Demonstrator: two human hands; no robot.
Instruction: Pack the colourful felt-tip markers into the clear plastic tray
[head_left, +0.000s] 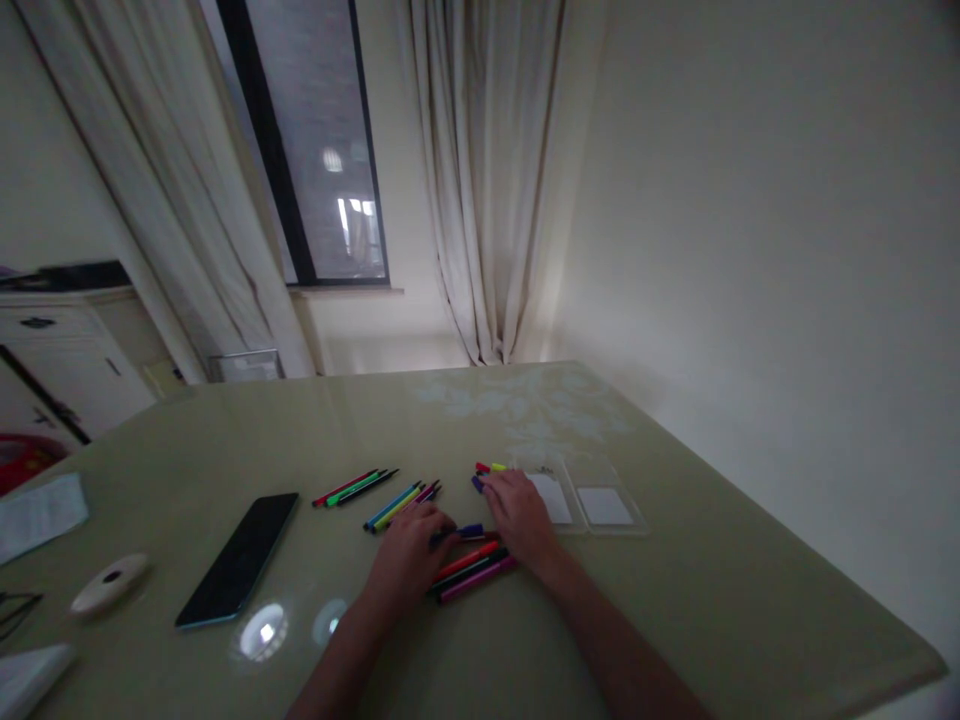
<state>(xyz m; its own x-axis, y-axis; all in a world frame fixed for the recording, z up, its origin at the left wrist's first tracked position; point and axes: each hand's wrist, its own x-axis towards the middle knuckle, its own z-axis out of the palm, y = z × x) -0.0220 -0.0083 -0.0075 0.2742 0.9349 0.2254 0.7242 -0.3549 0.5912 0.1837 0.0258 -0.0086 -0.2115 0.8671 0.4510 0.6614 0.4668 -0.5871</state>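
Note:
My left hand (411,550) is closed around a dark blue marker (470,532), whose end sticks out to the right of the fingers. Fingertips of my right hand (519,508) are pinched at a small purple pen cap (477,484). Beside that lie a red cap (482,467) and a yellow cap (499,467). Below and between my hands, capped markers lie together: a red one (469,560), a black one (474,571) and a magenta one (478,580). Uncapped markers (394,507) in blue, yellow and magenta lie just beyond my left hand, partly hidden by it.
Farther left are more uncapped markers (356,487) in red, green and black. An open clear plastic case (634,515) with white paper lies right of my right hand. On the table's left are a phone (238,560), a white mouse-like object (111,583) and a folded cloth (43,515).

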